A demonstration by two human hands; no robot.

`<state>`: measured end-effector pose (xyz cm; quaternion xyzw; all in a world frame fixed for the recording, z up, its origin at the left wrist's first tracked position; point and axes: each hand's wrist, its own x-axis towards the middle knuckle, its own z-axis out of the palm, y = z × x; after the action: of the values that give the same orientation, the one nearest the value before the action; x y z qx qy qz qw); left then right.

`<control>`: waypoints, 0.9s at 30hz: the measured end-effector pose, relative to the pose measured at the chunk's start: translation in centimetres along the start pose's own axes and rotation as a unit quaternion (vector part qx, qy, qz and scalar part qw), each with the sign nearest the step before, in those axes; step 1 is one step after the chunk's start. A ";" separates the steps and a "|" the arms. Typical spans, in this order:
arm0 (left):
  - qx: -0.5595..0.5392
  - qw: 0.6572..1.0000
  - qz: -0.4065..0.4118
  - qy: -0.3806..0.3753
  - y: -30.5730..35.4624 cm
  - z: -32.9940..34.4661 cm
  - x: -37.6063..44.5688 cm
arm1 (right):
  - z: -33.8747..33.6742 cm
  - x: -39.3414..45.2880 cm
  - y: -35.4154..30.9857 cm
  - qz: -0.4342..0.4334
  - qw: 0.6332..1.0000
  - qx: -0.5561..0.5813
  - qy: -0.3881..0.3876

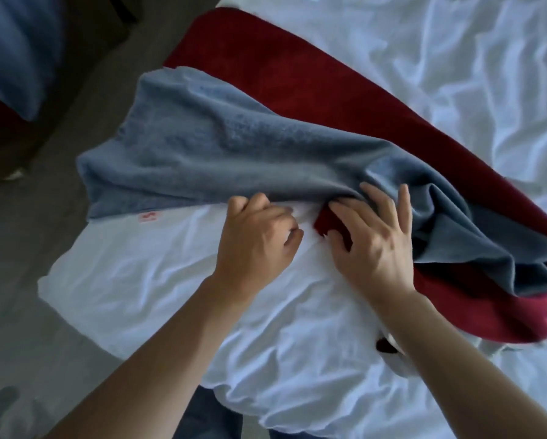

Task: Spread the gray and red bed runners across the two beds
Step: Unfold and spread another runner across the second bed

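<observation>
Near the corner of the bed (132, 299), on its white sheet, both runners lie bunched rather than spread. The gray runner (221, 153) sits on top of the red runner (313, 90), crumpled along the bed's left edge and trailing toward the right, where its folds pile up over a red flap. The red runner beneath runs diagonally away across the sheet and appears largely flat at its far end.

The left hand (256, 245) has its fingers curled at the near hem of the gray runner; its grip looks closed on that hem, though the fingertips are hidden under the cloth, so the hold is judged, not confirmed. The right hand (373, 239) lies with fingers spread and nearly straight, pressing on the gray folds, with a tongue of red cloth showing under its thumb. Its grip is wide, holding nothing.

Judgement: the flat hand anchors the layers while the other prepares to draw the gray hem out, so the two cloths part without dragging each other.

A second bed (12, 58) stands across the floor (60, 359), well apart.
</observation>
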<state>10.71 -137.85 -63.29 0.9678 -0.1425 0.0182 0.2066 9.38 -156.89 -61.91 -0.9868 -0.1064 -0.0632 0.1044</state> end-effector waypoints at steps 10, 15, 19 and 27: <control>0.125 0.991 0.019 -0.051 0.1 1.9 4.7 | 0.5 1.9 0.2 0.036 0.998 0.015 -0.047; 0.155 0.987 0.037 -0.022 -0.6 2.7 5.2 | 0.6 0.3 1.4 0.001 0.999 -0.002 -0.051; 0.157 0.987 0.040 -0.008 -0.8 2.8 4.9 | 0.3 -1.0 2.2 0.003 1.000 0.007 -0.004; 0.183 0.983 -0.002 0.006 0.4 2.4 0.6 | -2.2 -5.0 4.5 -0.017 0.999 0.021 0.031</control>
<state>11.07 -139.34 -65.23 0.9894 -0.1339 0.0491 0.0273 5.33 -162.65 -61.33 -0.9799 -0.1215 -0.0936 0.1276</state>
